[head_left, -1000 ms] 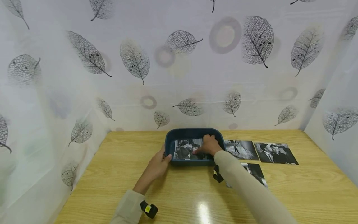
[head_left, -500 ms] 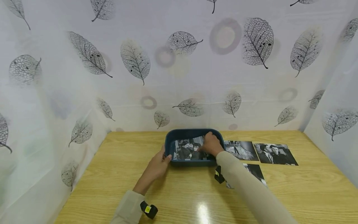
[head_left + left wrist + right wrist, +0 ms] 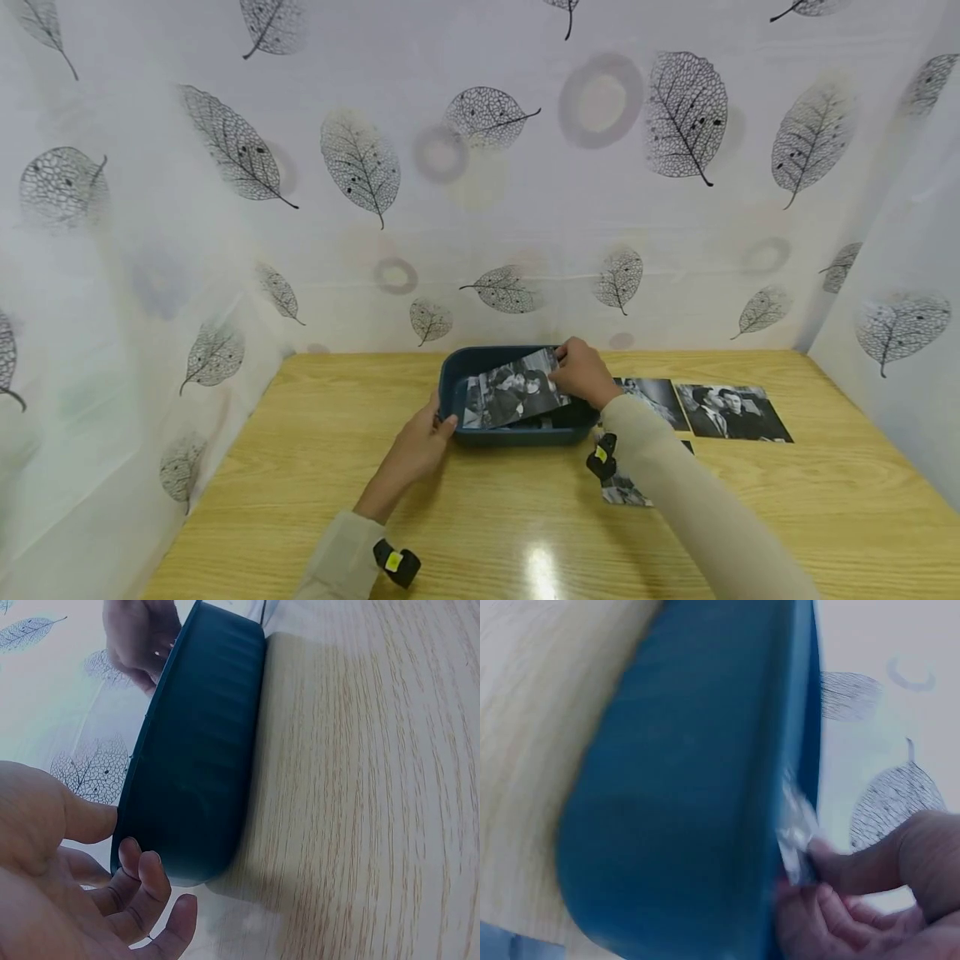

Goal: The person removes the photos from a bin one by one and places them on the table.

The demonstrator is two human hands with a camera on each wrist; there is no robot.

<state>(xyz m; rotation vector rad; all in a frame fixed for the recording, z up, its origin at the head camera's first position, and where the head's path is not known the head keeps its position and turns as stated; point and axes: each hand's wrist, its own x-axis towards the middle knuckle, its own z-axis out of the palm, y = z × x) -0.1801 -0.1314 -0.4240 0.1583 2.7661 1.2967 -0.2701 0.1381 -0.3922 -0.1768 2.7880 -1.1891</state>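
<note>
Wide tabletop (image 3: 337,417) flanks the bin (image 3: 525,437), left fingers (image 3: 152,874) pinching its rim (image 3: 136,769), right fingers (image 3: 859,871) a photo (image 3: 521,389).

I look forward and down from the head across the counter (image 3: 300,467) to the leaf-printed backdrop (image 3: 510,200), while my left and right wrist views, turned sideways, peer in close from opposite ends of the blue tray (image 3: 517,437), both sharing its outer wall with that wider view.
</note>
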